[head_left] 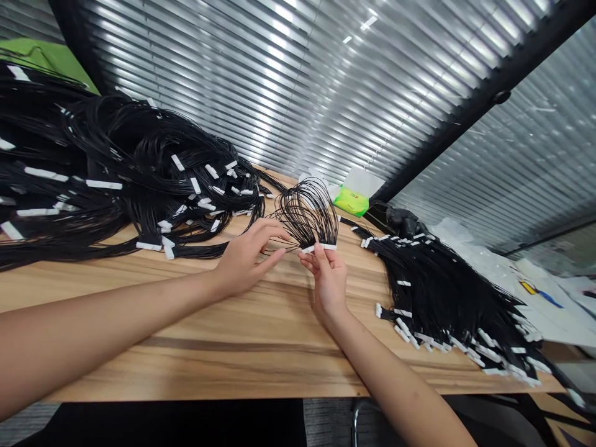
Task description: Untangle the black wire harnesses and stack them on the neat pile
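My right hand [328,280] pinches a black wire harness [307,211] by its white connectors, which sit at my fingertips; the thin wires loop up and over in an arch above the wooden table [195,335]. My left hand [246,256] reaches in from the left, fingers stretched toward the looped wires and touching their lower left strands. Whether it grips a strand I cannot make out.
A big tangled heap of black harnesses with white connectors [116,174] covers the table's left. A second, straighter pile [442,298] lies on the right. A green pack [350,201] and a white box stand at the back by the window blinds. White papers lie at far right.
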{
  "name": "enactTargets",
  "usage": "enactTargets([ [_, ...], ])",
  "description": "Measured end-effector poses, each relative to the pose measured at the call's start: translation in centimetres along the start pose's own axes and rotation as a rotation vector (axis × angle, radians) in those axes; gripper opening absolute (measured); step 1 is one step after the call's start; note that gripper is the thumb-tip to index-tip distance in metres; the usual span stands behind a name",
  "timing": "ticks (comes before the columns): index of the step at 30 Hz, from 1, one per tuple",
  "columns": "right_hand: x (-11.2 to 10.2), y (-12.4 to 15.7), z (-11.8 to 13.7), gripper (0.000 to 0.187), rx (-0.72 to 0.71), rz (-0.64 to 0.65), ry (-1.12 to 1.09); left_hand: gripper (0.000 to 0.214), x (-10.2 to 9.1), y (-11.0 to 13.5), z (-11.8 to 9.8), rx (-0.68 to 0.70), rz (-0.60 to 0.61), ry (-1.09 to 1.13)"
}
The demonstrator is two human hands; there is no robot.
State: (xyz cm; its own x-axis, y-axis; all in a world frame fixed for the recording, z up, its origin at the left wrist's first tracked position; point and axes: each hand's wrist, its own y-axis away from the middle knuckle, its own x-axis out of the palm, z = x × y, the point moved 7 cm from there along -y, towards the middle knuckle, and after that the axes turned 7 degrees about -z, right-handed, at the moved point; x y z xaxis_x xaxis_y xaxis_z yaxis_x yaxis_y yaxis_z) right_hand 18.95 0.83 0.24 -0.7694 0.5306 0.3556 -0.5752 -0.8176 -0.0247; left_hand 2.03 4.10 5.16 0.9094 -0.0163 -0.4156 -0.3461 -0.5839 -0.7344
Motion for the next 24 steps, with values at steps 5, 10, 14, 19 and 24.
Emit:
enactTargets([
  [5, -0.1, -0.1, -0.2, 0.026, 0.005, -0.003, 0.014, 0.017, 0.3, 0.0, -0.1, 0.064, 0.018, -0.025],
  [10, 0.1, 0.1, -0.2, 0.026, 0.004, -0.001, 0.036, 0.022, 0.9, 0.1, 0.3, 0.030, 0.095, -0.002],
  [14, 0.2, 0.3, -0.2, 0.025, 0.011, 0.008, 0.039, 0.025, 0.8, 0.0, 0.9, -0.049, 0.109, -0.037],
  [19, 0.7, 0.6, -0.3, 0.024, 0.021, 0.051, 0.055, 0.025, 0.6, 0.0, 1.1, -0.011, 0.080, -0.081],
  [24, 0.8, 0.6, -0.8, 0.024, 0.069, 0.073, 0.088, 0.022, 0.7, 0.0, 0.8, 0.113, 0.073, -0.167],
])
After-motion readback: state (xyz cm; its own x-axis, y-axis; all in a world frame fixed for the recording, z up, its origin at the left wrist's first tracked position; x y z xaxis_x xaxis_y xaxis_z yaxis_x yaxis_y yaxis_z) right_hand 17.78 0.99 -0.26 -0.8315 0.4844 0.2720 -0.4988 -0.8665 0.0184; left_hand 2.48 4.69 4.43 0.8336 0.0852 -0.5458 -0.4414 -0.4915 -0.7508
